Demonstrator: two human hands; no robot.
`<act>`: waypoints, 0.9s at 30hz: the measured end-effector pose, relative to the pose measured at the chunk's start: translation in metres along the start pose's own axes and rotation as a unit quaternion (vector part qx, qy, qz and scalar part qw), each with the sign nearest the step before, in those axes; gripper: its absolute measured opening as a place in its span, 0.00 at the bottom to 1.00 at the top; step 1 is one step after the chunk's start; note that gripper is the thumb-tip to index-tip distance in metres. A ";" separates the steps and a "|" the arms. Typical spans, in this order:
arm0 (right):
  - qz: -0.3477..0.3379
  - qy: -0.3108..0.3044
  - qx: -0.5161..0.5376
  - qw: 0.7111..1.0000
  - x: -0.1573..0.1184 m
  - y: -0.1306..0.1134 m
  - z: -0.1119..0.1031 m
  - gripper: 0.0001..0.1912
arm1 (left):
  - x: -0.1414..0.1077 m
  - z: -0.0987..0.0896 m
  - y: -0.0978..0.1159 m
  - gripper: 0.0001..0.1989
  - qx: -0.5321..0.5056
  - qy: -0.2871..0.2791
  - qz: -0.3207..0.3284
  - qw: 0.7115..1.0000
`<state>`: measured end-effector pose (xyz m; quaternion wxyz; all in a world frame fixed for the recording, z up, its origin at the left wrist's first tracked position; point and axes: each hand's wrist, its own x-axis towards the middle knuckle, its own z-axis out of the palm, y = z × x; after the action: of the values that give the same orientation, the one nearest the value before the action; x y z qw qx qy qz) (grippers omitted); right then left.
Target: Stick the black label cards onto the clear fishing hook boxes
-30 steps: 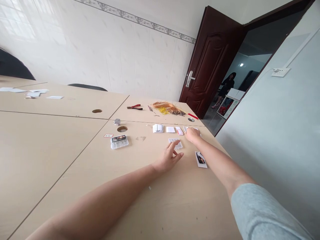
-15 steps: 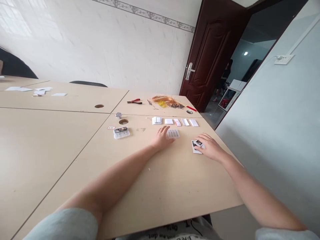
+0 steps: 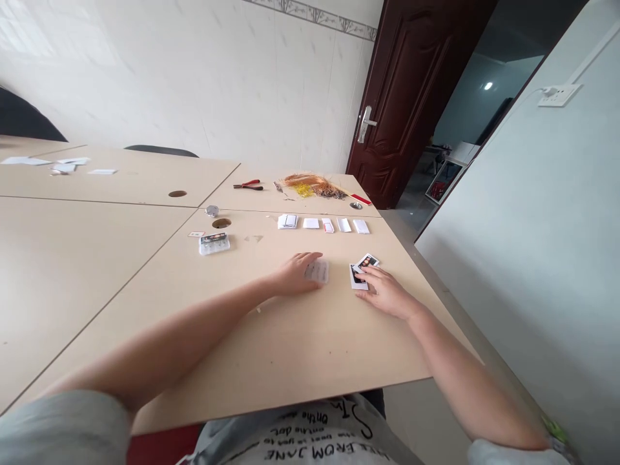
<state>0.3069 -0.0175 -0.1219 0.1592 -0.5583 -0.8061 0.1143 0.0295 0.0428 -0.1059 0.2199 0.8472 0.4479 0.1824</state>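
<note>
My left hand [image 3: 293, 274] is curled round the left side of a small clear plastic compartment box [image 3: 318, 272] on the table, fingers at its far edge and thumb at its near edge. The contents of its compartments are too small to make out. To the right, my right hand [image 3: 386, 292] has its thumb and fingers at two white-edged cards with dark printed pictures. The lower card [image 3: 357, 278] lies partly beneath the upper card [image 3: 368, 260], which is turned at an angle. My fingers cover part of both.
Several white paper pieces [image 3: 310, 223] stand in a row beyond my hands. Behind them lie copper-coloured wire [image 3: 310, 181] and red-handled pliers [image 3: 249, 185]. A second clear box [image 3: 214, 244] sits left, near a round table hole [image 3: 221, 223]. The wall [image 3: 523, 213] is right.
The view has tilted slightly down. My left hand has closed round the clear box and drawn it nearer. My right hand has shifted slightly towards me, showing more of the upper card.
</note>
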 end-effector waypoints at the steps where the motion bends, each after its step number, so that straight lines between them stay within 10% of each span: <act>1: -0.002 -0.006 0.008 1.000 -0.001 0.000 -0.001 0.17 | -0.014 0.002 0.002 0.18 -0.009 -0.005 0.009 1.000; 8: -0.003 -0.034 0.058 0.998 0.000 -0.009 -0.007 0.15 | -0.080 0.009 0.011 0.35 -0.091 -0.006 0.031 0.995; 18: 0.093 0.041 0.054 0.993 0.011 -0.001 -0.015 0.17 | -0.078 -0.007 0.008 0.29 -0.203 0.012 -0.066 0.977; 27: 0.134 -0.016 0.065 0.989 0.033 0.013 -0.018 0.17 | -0.073 -0.002 0.008 0.24 -0.210 0.023 -0.113 0.971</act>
<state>0.3145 0.0176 -0.1059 0.1653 -0.6481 -0.7173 0.1954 -0.0054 -0.0218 -0.1081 0.4018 0.7213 0.4974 0.2662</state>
